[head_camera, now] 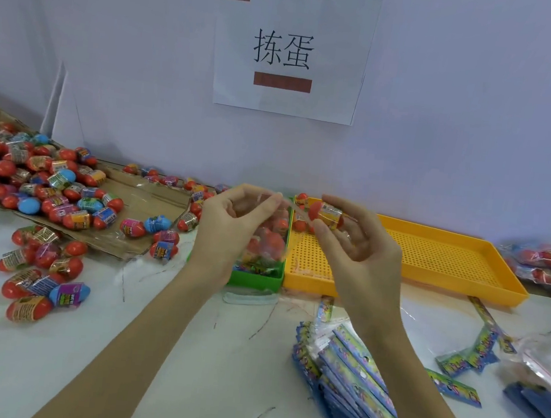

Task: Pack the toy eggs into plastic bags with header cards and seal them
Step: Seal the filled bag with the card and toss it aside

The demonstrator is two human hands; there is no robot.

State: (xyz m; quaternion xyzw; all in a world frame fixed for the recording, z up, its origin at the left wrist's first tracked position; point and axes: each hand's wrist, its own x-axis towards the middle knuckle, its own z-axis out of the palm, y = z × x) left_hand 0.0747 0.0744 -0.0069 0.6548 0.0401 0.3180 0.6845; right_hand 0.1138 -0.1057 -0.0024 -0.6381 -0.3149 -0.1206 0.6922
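Two hands are up, the left point(230, 227) and the right point(353, 238), with one egg point(327, 213) in the right. Two trays stand side by side, one green point(256, 278) and one yellow point(450, 259). One paper sign point(292, 52) hangs far; the loose eggs point(40, 178) at left are too many to count.

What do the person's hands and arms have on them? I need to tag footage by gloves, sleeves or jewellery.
Both forearms are bare up to the bottom edge of the picture: no sleeves show. The left hand wears no glove, watch or ring that I can see. The right hand is also ungloved; a faint band on one finger may be a ring, but it is too blurred to confirm.
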